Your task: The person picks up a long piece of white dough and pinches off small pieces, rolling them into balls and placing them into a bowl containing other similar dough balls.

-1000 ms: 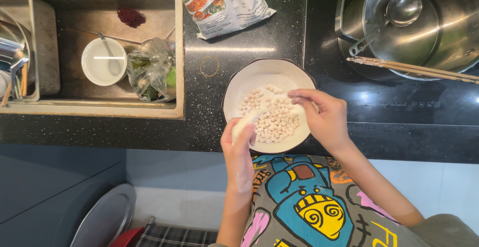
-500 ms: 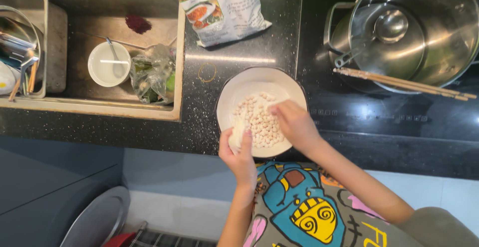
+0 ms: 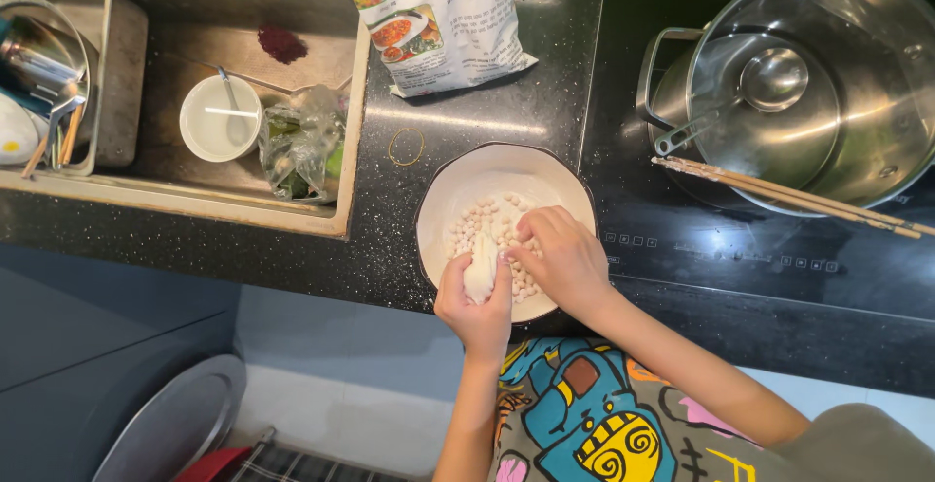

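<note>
Where hands point(image 3: 526, 278) work, black speckled counter point(image 3: 467, 122) meets sink point(image 3: 292, 211).

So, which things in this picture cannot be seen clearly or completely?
- Head view: the left hand wraps a white lump; its lower part is hidden by the fingers.
- The right hand covers some of the small pale balls in the white bowl.
- The printed bag is cut off by the top edge.
- The steel pot is cut off at the right edge.
- The contents of the clear plastic bag in the sink are too crumpled to identify.
</note>
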